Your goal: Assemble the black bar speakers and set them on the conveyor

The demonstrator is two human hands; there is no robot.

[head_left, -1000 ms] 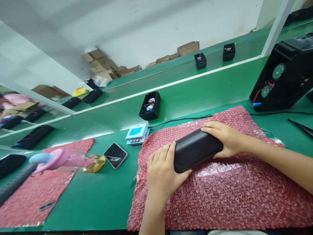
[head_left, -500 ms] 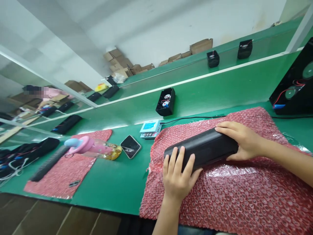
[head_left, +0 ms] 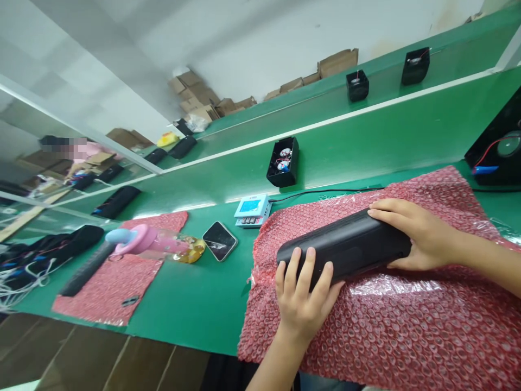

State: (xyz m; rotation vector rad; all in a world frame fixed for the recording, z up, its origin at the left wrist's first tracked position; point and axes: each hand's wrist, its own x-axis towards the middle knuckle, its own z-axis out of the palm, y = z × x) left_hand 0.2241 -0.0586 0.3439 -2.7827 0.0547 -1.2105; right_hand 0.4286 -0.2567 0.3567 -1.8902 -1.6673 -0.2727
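A long black speaker housing (head_left: pixel 345 251) lies across a sheet of pink bubble wrap (head_left: pixel 391 326) on the green bench. My left hand (head_left: pixel 303 296) grips its near left end, fingers spread over the top. My right hand (head_left: pixel 419 234) wraps around its right end. Both hands hold the housing just above or on the wrap; I cannot tell which.
Left of the wrap lie a phone (head_left: pixel 220 240), a small blue-screened meter (head_left: pixel 251 210) with a black cable, a pink water bottle (head_left: pixel 154 245) and a second pink sheet (head_left: pixel 118 271). An open black housing (head_left: pixel 282 162) rests on the sloped green board; a large black speaker box (head_left: pixel 499 146) stands right.
The view has swung left and down, showing the bench's front edge and floor. My left hand has shifted from the housing's end face to over its top; the housing lies more lengthwise.
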